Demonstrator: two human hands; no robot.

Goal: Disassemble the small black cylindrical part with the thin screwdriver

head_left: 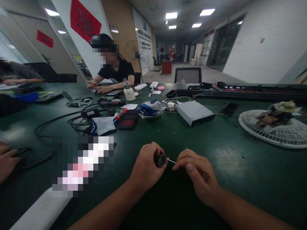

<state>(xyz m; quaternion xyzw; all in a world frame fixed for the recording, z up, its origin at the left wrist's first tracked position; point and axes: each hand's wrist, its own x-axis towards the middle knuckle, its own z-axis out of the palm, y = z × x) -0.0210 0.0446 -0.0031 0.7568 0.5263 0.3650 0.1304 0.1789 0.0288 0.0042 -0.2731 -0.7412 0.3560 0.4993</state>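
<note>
Near the middle of the green table, my left hand (147, 164) is wrapped round a small dark cylindrical part (160, 160), its round open end facing right. My right hand (198, 174) is closed on a screwdriver, whose thin metal shaft (170, 160) points left and reaches the rim of the cylinder. The screwdriver's brownish handle (205, 175) shows partly in my right palm. Whether the tip sits inside the cylinder or against its edge, I cannot tell.
On the green table (129, 207) lie a grey metal box (195, 112), a white fan grille (251, 127), black cables (59, 116), a blue-white cloth bundle (151, 108) and a cream bottle (129, 92). Another person's hand (8, 159) is at the left edge; a person sits opposite.
</note>
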